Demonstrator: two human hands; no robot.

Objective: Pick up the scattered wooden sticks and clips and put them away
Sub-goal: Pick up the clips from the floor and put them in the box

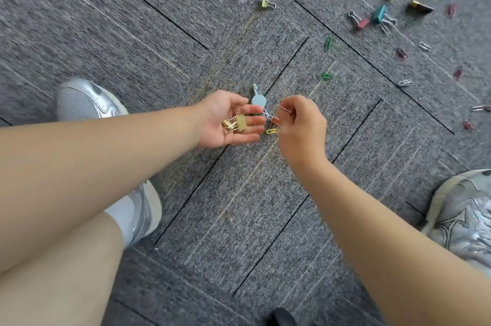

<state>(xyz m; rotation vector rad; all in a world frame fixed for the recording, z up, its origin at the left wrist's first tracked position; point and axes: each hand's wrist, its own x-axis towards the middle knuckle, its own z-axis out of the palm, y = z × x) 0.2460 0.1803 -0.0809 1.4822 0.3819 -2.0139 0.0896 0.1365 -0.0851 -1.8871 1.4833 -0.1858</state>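
Note:
My left hand (228, 121) is palm up over the grey carpet, cupping gold binder clips (236, 123). My right hand (301, 126) hovers just to its right, fingers pinched on a rose-gold paper clip (284, 109). Between the two hands, on the carpet, lie a yellow paper clip (272, 131), a white one and an orange one, beside a pale blue round-headed piece (257, 98). Many more clips are scattered at the upper right: two green paper clips (329, 43), a yellow binder clip (267, 4), a teal binder clip (380, 13), red and white ones. No wooden sticks show.
The floor is grey carpet tiles (186, 33) with dark seams. My silver shoe (85, 102) sits at the left and the other shoe (465, 217) at the lower right. My bare knee fills the lower left corner. A dark object (283, 316) pokes in at the bottom edge.

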